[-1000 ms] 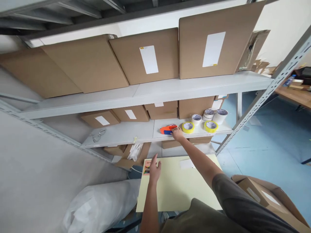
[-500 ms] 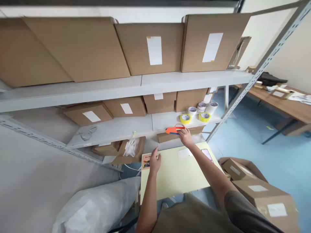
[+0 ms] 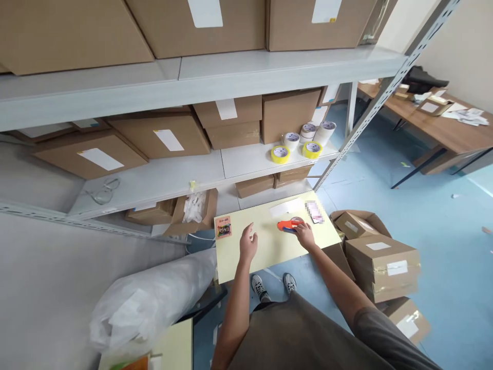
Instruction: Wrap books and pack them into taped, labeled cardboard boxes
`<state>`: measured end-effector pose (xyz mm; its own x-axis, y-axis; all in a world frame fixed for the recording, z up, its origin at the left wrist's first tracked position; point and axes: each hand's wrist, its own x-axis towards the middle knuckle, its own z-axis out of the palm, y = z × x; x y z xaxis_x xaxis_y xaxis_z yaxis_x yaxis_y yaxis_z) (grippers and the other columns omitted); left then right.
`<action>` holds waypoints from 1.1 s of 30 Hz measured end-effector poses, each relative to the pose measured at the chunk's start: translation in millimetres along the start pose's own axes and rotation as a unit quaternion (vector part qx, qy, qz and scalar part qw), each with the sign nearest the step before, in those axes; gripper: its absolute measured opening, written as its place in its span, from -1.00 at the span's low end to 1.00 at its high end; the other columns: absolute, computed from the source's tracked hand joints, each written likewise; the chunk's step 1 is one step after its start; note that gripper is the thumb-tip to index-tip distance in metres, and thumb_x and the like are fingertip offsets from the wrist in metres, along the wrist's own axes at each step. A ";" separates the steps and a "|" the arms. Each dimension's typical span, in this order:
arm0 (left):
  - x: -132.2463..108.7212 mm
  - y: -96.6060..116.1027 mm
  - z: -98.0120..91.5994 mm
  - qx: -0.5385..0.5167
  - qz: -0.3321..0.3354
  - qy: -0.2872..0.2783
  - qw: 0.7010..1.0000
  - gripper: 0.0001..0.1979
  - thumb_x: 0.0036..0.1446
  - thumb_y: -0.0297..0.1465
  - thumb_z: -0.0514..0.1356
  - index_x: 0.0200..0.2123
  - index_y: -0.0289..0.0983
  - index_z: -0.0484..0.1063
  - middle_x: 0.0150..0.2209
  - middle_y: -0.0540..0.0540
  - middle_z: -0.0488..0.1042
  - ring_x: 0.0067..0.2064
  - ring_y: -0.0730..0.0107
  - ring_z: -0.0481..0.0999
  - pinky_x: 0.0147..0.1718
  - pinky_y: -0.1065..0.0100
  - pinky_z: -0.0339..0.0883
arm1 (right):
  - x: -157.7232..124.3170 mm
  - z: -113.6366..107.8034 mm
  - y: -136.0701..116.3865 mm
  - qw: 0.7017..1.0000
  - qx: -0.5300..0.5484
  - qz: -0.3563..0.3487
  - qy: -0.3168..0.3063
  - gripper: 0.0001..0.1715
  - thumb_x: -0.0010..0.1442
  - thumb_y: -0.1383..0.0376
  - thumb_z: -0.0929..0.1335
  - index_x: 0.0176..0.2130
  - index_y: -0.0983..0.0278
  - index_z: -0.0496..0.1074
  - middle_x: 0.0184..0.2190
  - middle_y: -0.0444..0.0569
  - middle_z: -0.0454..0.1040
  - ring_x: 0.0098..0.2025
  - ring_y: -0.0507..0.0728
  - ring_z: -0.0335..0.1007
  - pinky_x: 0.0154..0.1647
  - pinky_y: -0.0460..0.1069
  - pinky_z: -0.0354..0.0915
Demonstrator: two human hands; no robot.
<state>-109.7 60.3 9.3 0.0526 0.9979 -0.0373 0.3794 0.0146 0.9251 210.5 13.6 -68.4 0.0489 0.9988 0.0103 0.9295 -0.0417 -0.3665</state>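
My right hand grips an orange and blue tape dispenser and holds it just above the pale yellow table. My left hand hovers over the table's left half with its fingers loosely spread and nothing in it. A small colourful card lies at the table's far left corner. A white paper slip and a phone lie near the table's far edge.
A grey shelf unit stands behind the table with cardboard boxes and yellow and white tape rolls. Stacked boxes sit on the blue floor at right. A large white plastic bag lies at left. A wooden desk stands far right.
My right hand took the tape dispenser off the shelf and brought it down to the yellow table. My view tilted downward. The left hand stayed over the table.
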 end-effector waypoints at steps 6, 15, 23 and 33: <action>-32.8 -7.2 30.3 0.037 -0.041 -0.004 0.998 -0.51 0.33 -0.40 0.20 0.31 -0.14 0.46 0.28 -0.23 0.50 0.21 0.13 0.56 0.06 0.19 0.55 | -29.3 44.5 64.4 0.991 0.012 0.115 -0.074 -0.61 0.28 0.39 0.36 0.00 0.15 0.68 0.12 0.14 0.63 0.29 0.38 0.36 0.37 0.34 0.11; -51.2 17.6 69.3 0.047 -0.047 0.015 0.998 -0.51 0.31 -0.41 0.21 0.28 -0.16 0.49 0.27 -0.24 0.51 0.21 0.12 0.56 0.03 0.19 0.57 | -12.0 5.9 72.0 0.985 0.118 0.121 -0.044 -0.43 0.18 0.41 0.35 0.16 0.26 0.58 0.12 0.19 0.62 0.24 0.35 0.45 0.25 0.25 0.35; -59.3 44.1 44.8 0.029 -0.039 0.082 0.995 -0.54 0.33 -0.41 0.20 0.28 -0.19 0.49 0.31 -0.25 0.48 0.28 0.11 0.52 0.13 0.17 0.52 | 32.3 -54.8 18.8 0.958 0.275 0.048 0.065 -0.39 0.33 0.14 0.31 0.29 0.24 0.48 0.17 0.15 0.59 0.26 0.35 0.47 0.28 0.26 0.39; -177.2 2.4 -64.4 -0.008 -0.145 0.325 0.934 -0.56 0.27 -0.38 0.29 0.21 -0.20 0.56 0.23 -0.24 0.56 0.26 0.08 0.54 0.15 0.10 0.53 | 57.2 -31.4 -130.0 0.917 0.350 -0.181 -0.064 -0.32 0.36 0.04 0.28 0.35 0.21 0.42 0.35 0.18 0.44 0.36 0.36 0.38 0.26 0.32 0.43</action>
<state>-177.6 -112.5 42.5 -0.6245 0.7790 -0.0554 0.2760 0.2864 0.9175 104.0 75.2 9.0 -0.3017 0.9405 0.1562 0.4121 0.2764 -0.8682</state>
